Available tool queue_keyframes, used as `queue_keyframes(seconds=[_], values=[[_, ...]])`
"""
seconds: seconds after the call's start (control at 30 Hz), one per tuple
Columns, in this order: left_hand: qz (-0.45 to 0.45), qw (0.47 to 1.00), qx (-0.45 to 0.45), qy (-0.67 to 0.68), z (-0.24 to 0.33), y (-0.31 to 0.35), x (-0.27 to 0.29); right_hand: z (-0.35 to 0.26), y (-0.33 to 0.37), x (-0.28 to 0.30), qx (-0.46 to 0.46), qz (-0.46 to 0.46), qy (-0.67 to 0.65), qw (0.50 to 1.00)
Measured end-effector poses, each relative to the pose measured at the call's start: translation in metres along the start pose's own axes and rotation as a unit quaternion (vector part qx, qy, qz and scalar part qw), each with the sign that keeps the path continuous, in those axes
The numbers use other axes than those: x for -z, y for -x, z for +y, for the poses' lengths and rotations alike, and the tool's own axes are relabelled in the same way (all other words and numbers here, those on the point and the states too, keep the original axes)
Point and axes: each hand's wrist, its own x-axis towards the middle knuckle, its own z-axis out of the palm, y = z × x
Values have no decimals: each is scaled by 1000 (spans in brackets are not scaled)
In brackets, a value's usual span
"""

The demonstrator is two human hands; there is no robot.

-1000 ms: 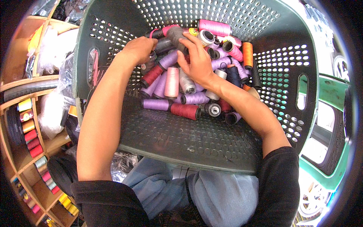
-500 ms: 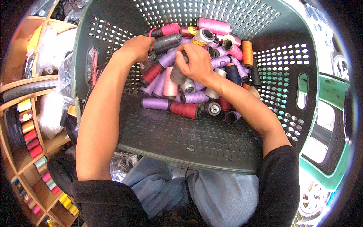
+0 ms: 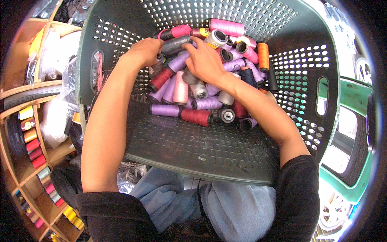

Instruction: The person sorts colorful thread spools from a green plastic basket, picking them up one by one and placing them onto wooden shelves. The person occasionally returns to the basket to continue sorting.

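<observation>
Head view: a dark green perforated basket (image 3: 193, 159) fills the middle, its far edge cut off at the top, and the thread spools lie heaped in its far half. The left hand (image 3: 143, 53) is at the far left of the heap, fingers curled down; the fingertips are partly hidden, so whether they grip the dull grey spool (image 3: 155, 69) beneath cannot be told. The right hand (image 3: 205, 62), over the middle of the heap, reaches its fingers to the right end of a dark grey spool (image 3: 176, 45); closed grip or mere contact, cannot tell. Just below its palm, a second grey spool (image 3: 188, 76) is partly covered. Near side of heap: a pale pink spool (image 3: 181, 89), a purple spool (image 3: 165, 110) and a dark red spool (image 3: 195, 117); lower layers are hidden by those above. Right side: an orange spool (image 3: 263, 56) near the basket wall. Left, wooden shelves (image 3: 28, 175) hold more spools, cut by the dark fisheye rim; the bright right edge is washed out. Labels: a small yellow label (image 3: 204, 32) on a far spool; its print is too small to read.
</observation>
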Motion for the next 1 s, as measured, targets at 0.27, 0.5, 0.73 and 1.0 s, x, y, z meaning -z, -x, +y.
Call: queue_keyframes(seconds=[0.27,0.5,0.73,1.0], values=[[-46,998,20,-27,10,0,9,0,-10,3,-66,-95,22,993],[-37,999,19,-24,9,3,8,-6,-4,4,-69,-58,-19,996],[-28,999,16,-20,10,5,10,-6,-4,4,-84,-66,-18,994],[-20,1000,9,-10,4,2,4,-5,-15,7,-154,-136,-28,978]])
